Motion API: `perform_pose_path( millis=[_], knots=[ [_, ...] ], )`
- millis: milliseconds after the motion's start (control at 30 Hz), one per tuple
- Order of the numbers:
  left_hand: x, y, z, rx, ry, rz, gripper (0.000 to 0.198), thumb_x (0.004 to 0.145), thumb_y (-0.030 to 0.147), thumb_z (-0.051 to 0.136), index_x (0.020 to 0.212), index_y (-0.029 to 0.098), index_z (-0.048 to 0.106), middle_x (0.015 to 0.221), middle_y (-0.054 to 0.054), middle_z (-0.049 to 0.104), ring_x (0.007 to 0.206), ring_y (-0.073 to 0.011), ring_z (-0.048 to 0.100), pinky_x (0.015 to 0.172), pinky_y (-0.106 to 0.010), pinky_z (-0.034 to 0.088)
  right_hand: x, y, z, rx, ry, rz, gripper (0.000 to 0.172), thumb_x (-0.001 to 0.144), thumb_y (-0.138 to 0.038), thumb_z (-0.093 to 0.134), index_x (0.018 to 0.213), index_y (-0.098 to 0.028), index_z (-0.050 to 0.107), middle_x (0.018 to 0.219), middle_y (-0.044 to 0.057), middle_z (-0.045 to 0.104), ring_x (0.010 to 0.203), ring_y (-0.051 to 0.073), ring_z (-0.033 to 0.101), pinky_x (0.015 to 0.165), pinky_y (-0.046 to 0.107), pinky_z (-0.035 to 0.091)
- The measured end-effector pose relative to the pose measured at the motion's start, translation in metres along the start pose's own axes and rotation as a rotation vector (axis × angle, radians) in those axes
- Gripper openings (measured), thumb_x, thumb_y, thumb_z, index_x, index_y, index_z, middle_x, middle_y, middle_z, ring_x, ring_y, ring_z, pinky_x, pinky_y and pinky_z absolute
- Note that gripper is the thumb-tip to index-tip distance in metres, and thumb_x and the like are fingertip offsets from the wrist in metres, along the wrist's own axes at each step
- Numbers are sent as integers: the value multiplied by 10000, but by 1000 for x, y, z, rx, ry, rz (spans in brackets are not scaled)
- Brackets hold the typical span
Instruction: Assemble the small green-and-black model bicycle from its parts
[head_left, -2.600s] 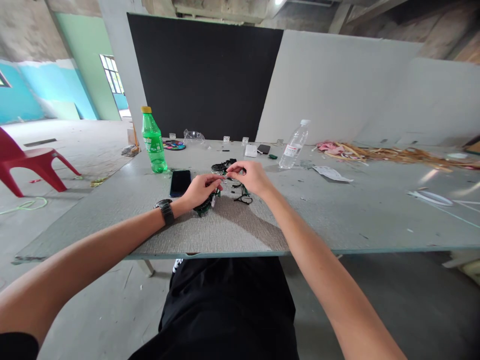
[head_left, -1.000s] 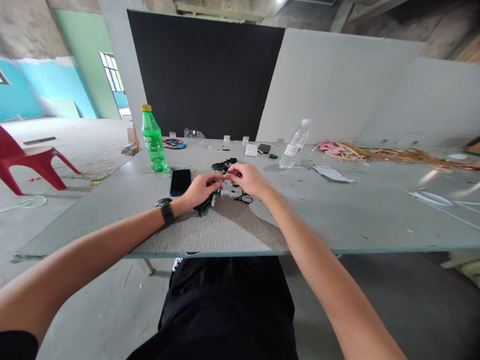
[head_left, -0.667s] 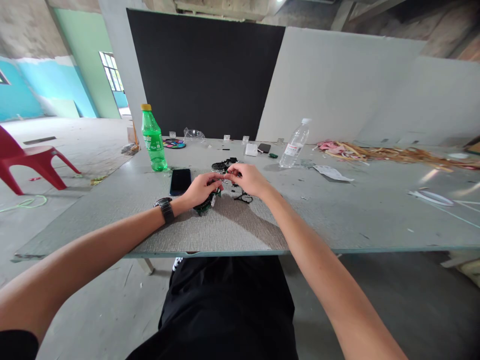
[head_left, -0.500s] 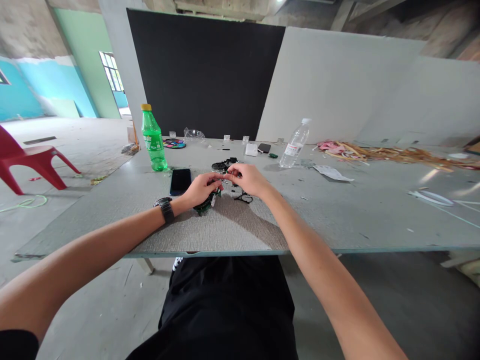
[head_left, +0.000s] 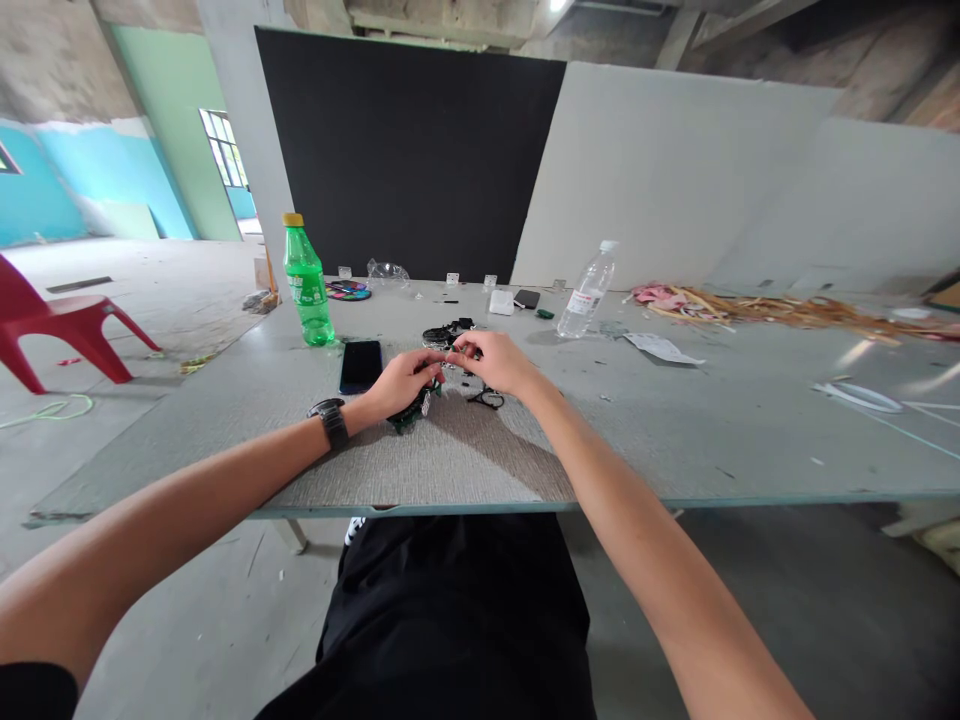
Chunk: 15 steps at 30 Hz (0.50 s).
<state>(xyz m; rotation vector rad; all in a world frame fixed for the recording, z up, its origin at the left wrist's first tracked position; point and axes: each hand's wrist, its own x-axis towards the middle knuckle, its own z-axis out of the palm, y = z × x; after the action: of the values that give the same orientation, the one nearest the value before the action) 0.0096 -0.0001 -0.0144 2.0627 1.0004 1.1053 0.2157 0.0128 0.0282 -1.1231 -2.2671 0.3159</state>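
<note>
My left hand (head_left: 403,383) is closed over a dark green and black piece (head_left: 406,418) made of small parts, with a silvery bit on its right side. This piece rests on the table and is partly hidden under my palm. My right hand (head_left: 499,361) comes in from the right, thumb and fingers pinched, its tips meeting the left fingertips. Whatever lies between those tips is too small to make out. Black loose parts (head_left: 445,334) lie just beyond the hands, and a black ring-shaped part (head_left: 489,399) is below the right hand.
A dark phone (head_left: 361,366) lies left of my left hand, with a green bottle (head_left: 306,290) behind it. Farther back are a white case (head_left: 502,302) and a clear water bottle (head_left: 588,292). A paper sheet (head_left: 661,348) and wood strips (head_left: 780,306) lie to the right.
The view has shifted very slightly. Both hands keep nearly the same place and the same pinched pose.
</note>
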Motion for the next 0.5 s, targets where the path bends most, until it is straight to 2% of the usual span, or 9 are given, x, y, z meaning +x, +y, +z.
perform_pose_path(
  millis=[300, 500],
  knots=[
    [0, 2, 0, -7, 0, -1, 258, 939, 186, 520, 1124, 149, 696, 847, -45, 722, 719, -127, 603, 662, -233, 443, 1, 0, 0, -8, 2, 6, 365, 921, -546, 603, 954, -197, 703, 785, 38, 676, 677, 163, 563, 638, 311, 366],
    [-2, 4, -1, 25, 9, 15, 257, 950, 183, 509, 1122, 151, 696, 858, -44, 724, 728, -122, 601, 676, -232, 447, 0, -1, -2, -26, -26, -6, 388, 934, -566, 572, 884, -197, 681, 745, 33, 659, 654, 160, 544, 624, 314, 353]
  ],
)
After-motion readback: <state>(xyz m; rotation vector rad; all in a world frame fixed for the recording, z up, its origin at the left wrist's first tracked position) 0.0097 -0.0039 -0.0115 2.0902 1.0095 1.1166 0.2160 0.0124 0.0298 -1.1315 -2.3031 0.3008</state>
